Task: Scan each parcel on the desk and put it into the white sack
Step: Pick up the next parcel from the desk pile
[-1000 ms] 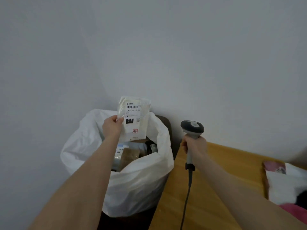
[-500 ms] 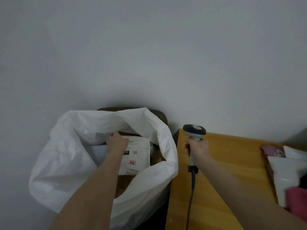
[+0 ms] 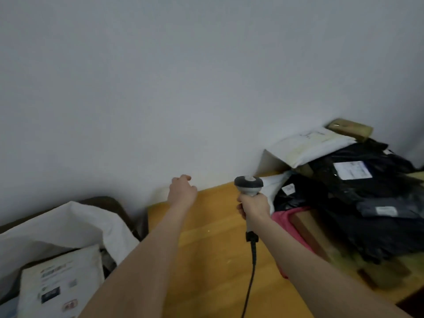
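Head view: white labelled parcel face-up inside crumpled white sack.

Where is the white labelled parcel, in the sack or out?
In. The white labelled parcel lies label-up inside the white sack, below its rim.

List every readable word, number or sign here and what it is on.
None reads clearly.
White parcel in the white sack: label print, black box and red sign blurred.
Black parcels: white labels too blurred.
Scanner: no text visible.
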Tool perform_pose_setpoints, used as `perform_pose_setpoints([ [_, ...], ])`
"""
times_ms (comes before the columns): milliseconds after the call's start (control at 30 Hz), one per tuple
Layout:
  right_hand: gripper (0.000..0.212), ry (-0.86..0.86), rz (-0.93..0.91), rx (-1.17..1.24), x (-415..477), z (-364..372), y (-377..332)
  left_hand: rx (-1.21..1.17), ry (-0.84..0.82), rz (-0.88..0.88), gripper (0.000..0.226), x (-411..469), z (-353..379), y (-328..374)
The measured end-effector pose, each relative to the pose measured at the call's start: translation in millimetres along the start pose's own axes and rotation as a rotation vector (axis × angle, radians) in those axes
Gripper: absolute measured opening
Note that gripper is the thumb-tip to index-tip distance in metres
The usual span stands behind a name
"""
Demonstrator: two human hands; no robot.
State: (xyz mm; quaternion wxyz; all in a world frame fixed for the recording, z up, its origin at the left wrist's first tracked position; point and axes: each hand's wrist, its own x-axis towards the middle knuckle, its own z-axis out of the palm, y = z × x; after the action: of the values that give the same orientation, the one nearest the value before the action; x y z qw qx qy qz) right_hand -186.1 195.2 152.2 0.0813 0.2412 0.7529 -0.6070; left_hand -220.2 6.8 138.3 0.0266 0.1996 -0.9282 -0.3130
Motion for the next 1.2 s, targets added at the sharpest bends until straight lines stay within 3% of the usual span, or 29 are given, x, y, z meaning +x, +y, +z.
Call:
perform_pose_setpoints([
  [233, 0.012, 0.192, -0.003, 0.021, 47, -135, 13, -0.035, -0.137, 0.175, 0.025, -33, 97, 125],
  [533, 0.013, 0.228, 0.096, 0.135, 136, -296, 21, -0.181, -0.301, 0.133, 0.031, -70, 228, 263],
  [700, 0.013, 0.201, 0.131, 0.206, 178, -329, -1, -0.242, -0.296, 0.077, 0.051, -66, 252, 305],
  [867, 0.008, 0.149, 0.145, 0.29, 214, -321, -25, -0.131, -0.206, 0.057, 0.073, -10, 242, 312],
  [1000, 0.008, 0.141, 0.146, 0.342, 241, -312, -30, -0.421, -0.215, -0.234, 0.07, 32, 252, 313],
  [1133, 0.008, 0.151, 0.158, 0.376, 263, -307, -26, -0.849, -0.445, -0.542, 0.088, 79, 276, 299],
  [1200, 0.011, 0.177, 0.154, 0.374, 271, -306, -26, -0.977, -0.482, -0.614, 0.072, 92, 285, 299],
])
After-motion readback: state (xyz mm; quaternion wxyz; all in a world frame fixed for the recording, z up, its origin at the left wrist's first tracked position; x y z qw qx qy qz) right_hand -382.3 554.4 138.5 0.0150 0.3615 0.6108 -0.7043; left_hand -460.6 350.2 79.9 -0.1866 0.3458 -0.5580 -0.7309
